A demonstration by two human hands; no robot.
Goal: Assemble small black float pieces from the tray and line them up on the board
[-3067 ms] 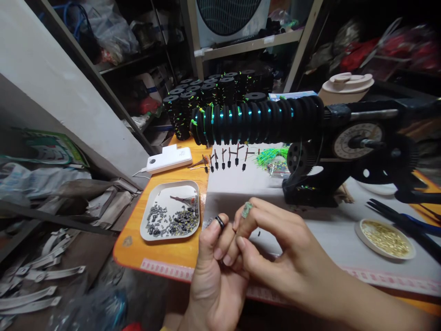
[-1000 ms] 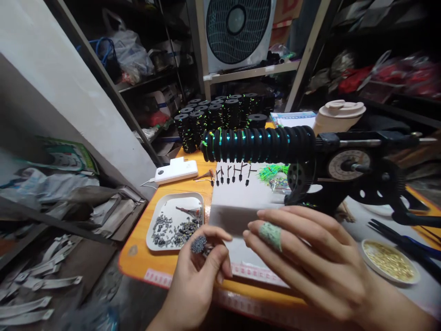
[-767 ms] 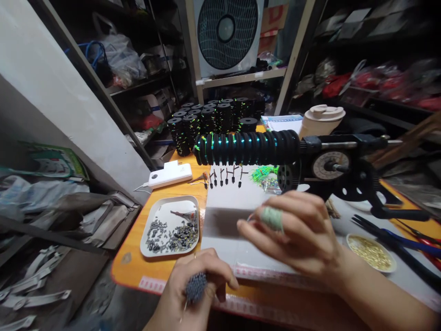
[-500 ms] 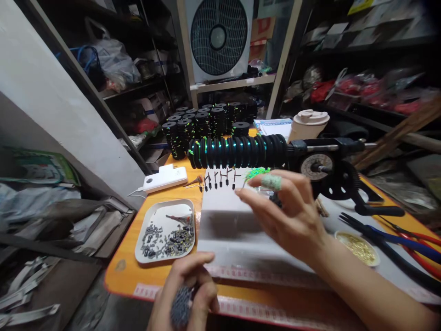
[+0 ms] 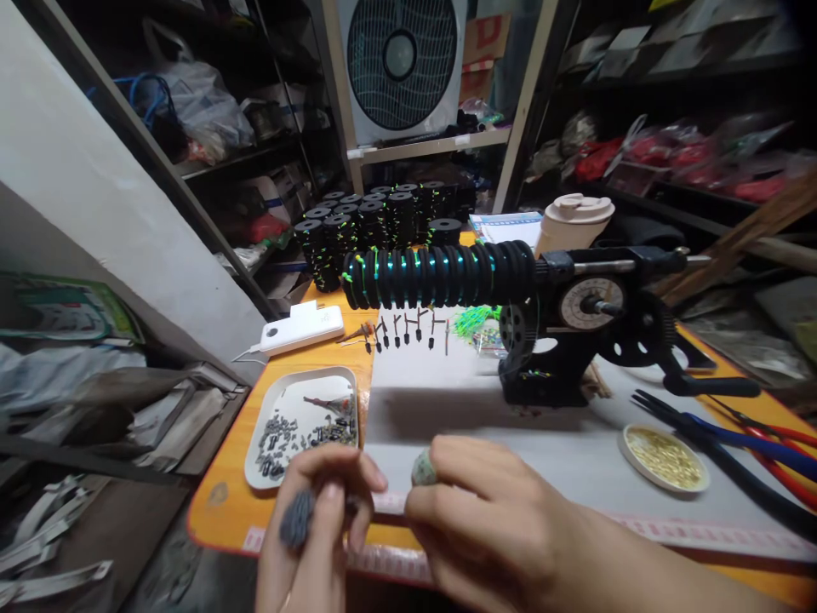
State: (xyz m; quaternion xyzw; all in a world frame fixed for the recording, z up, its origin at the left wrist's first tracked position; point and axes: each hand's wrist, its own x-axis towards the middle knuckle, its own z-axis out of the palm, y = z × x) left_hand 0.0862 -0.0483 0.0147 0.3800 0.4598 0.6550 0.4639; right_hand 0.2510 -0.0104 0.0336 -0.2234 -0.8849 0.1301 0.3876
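My left hand, low and left of centre, is closed around a dark grey bundle that looks like many thin strands packed together. To its right my right hand is curled with its fingertips turned down and hidden, so what they hold, if anything, cannot be seen. Green tape wraps one finger of that hand. On the white sheet beyond, several small dark branched pieces with black ends lie in a row. A thin brown piece lies at the row's right end.
A white tray of small grey and black parts sits left. Behind the row stands a cranked machine carrying a ribbed black roll. Rightward are a dish of gold bits and pliers. A power bank lies back left.
My right hand reached out to the row's right end, then came back near my left hand. A thin brown piece now lies there. My left hand keeps the grey bundle.
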